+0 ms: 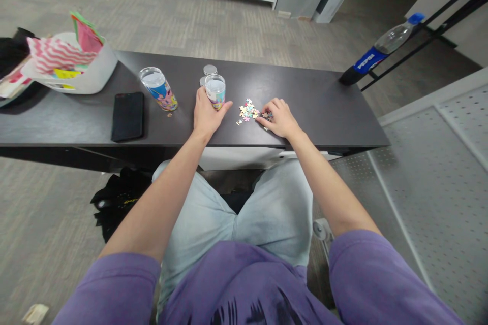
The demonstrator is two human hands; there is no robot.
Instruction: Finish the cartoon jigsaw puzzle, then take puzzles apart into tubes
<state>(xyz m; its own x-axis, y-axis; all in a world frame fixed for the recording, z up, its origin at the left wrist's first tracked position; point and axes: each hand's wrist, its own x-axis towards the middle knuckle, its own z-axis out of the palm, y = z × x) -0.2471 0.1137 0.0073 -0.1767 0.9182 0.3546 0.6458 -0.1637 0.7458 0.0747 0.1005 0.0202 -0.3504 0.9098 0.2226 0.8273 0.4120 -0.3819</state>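
My left hand is wrapped round a clear-topped plastic jar with a colourful printed label, standing on the dark table. To its right lies a small heap of jigsaw puzzle pieces, mixed in colour. My right hand is cupped at the heap's right side, thumb and fingers curled round some darker puzzle pieces. How many it grips is hidden. A second jar with a blue and pink label stands left of my left hand. Two round silvery lids lie behind the held jar.
A black phone-like flat object lies left on the dark table. Behind it stands a white basket with striped packaging. A Pepsi bottle stands at the right end, close to a black metal frame. A tiny piece lies by the second jar.
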